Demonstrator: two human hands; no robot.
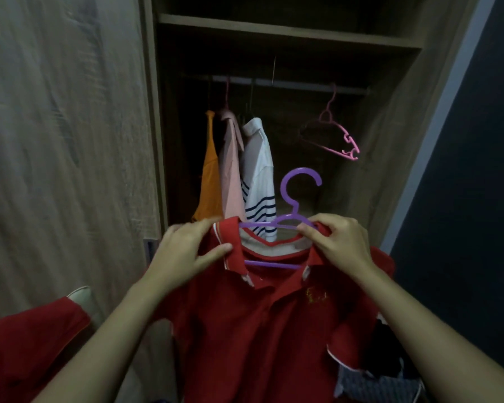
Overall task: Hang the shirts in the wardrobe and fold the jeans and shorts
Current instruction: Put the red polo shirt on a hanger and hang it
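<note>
Red polo shirt (pixel 259 330), collar up, on a crosswise purple hanger (pixel 291 218), hook upward; left hand (pixel 186 251) pinches its collar, right hand (pixel 339 242) its shoulder; yellow chest emblem (pixel 316 296) unreadable.

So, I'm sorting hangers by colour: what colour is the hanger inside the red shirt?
Purple: the hanger in the red shirt, head view.

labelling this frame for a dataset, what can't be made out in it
Head view:
- purple hanger: its ends are hidden inside the red polo shirt and under the right hand.
- red polo shirt: hem cut off by the bottom edge.
- left hand: fingertips motion-blurred.
- chest emblem: too small to read.
- dark clothes, lower right: cut off by the edge, type unclear.
- rail: too dim to count hooks.
</note>
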